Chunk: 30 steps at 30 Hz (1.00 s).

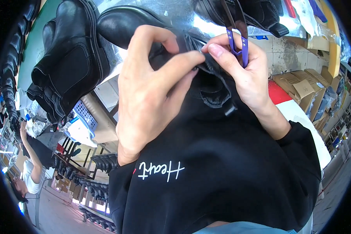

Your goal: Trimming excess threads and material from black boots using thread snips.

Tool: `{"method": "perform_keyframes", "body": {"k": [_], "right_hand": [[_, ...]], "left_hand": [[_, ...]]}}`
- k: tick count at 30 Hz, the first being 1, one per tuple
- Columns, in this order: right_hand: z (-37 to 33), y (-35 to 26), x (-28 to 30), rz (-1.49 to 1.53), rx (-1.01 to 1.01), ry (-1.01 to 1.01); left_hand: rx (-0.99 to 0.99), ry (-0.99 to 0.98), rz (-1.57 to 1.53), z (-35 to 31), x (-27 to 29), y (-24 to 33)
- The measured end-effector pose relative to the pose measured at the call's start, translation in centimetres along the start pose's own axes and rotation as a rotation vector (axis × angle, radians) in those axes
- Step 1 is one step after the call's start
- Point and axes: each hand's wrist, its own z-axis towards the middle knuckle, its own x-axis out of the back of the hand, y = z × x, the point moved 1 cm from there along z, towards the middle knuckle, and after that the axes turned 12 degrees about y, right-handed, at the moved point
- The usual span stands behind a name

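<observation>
A black boot (216,102) is held close in front of my body, its opening and a small tab facing me. My left hand (152,82) bends over it, thumb and forefinger closed at the boot's upper edge. My right hand (243,66) pinches near the same edge with thumb and forefinger, close to the left fingertips. A pair of scissors with purple handles (244,50) is kept in the right hand, its dark blades pointing up and away. What lies exactly between the fingertips is too small to make out.
Several black ankle boots (72,58) stand on the worktable at left, others (261,15) at the far right. A blue plastic basket (85,117) sits lower left. Cardboard boxes (300,85) are on the right. At far left another person (31,171) works near a row of boots.
</observation>
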Motion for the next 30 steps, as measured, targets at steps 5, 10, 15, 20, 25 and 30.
{"method": "perform_keyframes", "body": {"k": [5,10,15,20,25,30], "right_hand": [[-0.1,-0.2,0.5,0.002,-0.043,-0.008],[-0.3,-0.5,1.6,-0.044,-0.096,-0.006],[-0.5,0.8,2.0,0.023,0.119,0.023],[-0.7,1.2,1.9,-0.053,0.164,-0.157],[-0.3,0.6,1.9,-0.060,0.118,-0.196],[-0.2,1.1,1.8,-0.018,0.167,-0.156]], "left_hand": [[-0.024,0.000,-0.016,-0.5,-0.6,-0.7],[-0.130,0.125,-0.002,-0.6,-1.4,-1.0],[-0.169,0.237,-0.022,-0.9,-1.8,-1.5],[-0.200,0.271,-0.098,-1.4,-2.2,-1.8],[-0.220,0.256,-0.050,-1.1,-2.2,-1.5],[-0.271,0.168,-0.013,-0.6,-2.0,-1.6]]}}
